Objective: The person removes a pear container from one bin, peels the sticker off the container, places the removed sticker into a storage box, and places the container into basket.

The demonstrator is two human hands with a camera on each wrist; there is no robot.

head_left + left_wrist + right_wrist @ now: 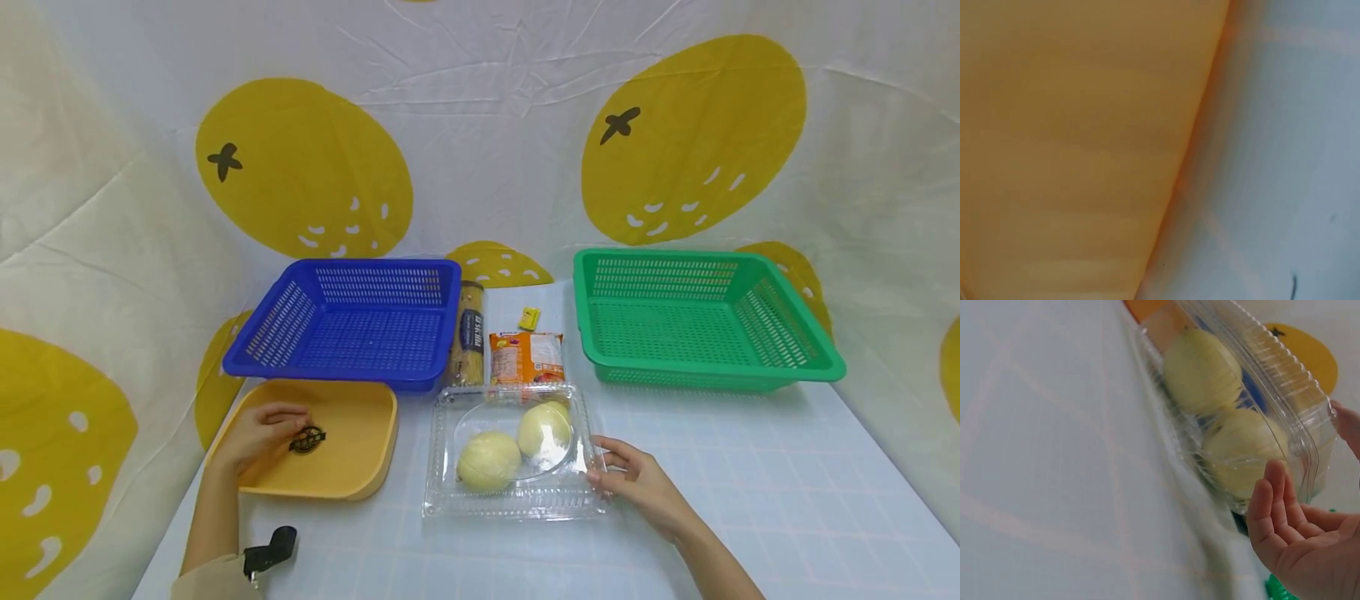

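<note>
A clear plastic clamshell box (517, 504) with two pale yellow round fruits (489, 461) inside is in the middle of the table. My right hand (637, 483) grips its right edge, thumb and fingers on either side. In the right wrist view the box (1310, 434) appears tilted, and several fingertips (1275, 472) of that hand are near its end. On the left, my left hand (262, 429) is over the yellow-orange basin (352, 442), its fingers loosely bent beside a black printed mark (307, 439) and holding nothing visible. The left wrist view shows only the basin's side (1085, 150) and tablecloth.
Behind the basin stands a blue basket (375, 337); a green basket (675, 333) is at the back right. Between them lie a pack of spaghetti (468, 333), an orange packet (527, 357) and a small yellow packet (529, 318). A fruit-print cloth (517, 125) hangs behind.
</note>
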